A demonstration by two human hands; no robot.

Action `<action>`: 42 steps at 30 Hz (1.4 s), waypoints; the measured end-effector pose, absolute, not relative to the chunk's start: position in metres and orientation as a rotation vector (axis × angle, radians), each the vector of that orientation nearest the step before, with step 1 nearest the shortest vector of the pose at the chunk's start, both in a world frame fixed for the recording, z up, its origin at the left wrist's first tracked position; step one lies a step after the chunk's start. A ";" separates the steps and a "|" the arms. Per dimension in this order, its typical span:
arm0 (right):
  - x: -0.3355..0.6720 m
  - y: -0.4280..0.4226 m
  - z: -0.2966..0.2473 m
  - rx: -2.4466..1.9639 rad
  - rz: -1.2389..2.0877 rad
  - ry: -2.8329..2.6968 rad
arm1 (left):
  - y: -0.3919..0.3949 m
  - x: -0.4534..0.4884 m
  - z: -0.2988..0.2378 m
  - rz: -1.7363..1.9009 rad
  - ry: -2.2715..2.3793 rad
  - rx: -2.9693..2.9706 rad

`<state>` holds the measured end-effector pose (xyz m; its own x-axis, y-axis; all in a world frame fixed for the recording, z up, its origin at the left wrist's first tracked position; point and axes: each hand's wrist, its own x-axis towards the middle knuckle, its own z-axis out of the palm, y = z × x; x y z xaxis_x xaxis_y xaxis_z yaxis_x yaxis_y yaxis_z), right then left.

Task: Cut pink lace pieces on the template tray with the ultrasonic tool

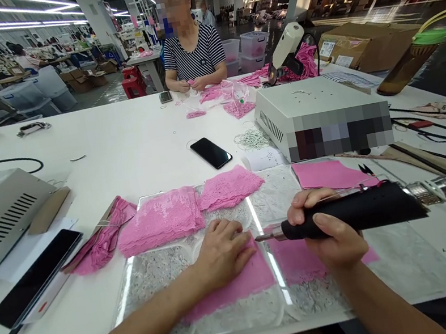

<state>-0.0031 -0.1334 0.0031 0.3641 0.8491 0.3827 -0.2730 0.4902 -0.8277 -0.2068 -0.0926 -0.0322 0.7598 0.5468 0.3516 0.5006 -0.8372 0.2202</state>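
My left hand [226, 253] lies over a pink fabric piece [243, 281], fingers together and slightly bent, pressing it onto a clear glassy board [150, 272]. My right hand [334, 234] is wrapped round a pen-like power tool [355, 210] with a black handle, a pointed metal tip and a cable at its back. The tip points left, close to my left fingertips; whether it touches the cloth I cannot tell. Under the tool lies another pink piece [295, 260], partly hidden. Beyond my left hand sit a pink lace stack [161, 218] and a smaller lace pile [230, 187].
Folded pink fabric [327, 172] lies behind the tool. A pale equipment box [306, 97] stands at back right, another [2, 212] at left. One phone [211, 153] lies mid-table, another [35, 278] at left. A co-worker [192, 54] sits opposite, handling small pink pieces.
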 end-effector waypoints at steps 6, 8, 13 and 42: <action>-0.004 -0.134 0.001 -0.714 0.841 -0.964 | -0.095 -0.203 -0.032 0.652 0.883 2.873; -0.004 -0.134 0.000 -0.697 0.855 -0.967 | -0.096 -0.203 -0.032 0.653 0.884 2.876; -0.005 -0.133 0.000 -0.679 0.861 -0.990 | -0.096 -0.203 -0.033 0.646 0.883 2.885; 0.010 -0.153 0.000 -0.687 0.909 -0.956 | -0.104 -0.205 -0.032 0.588 0.903 2.925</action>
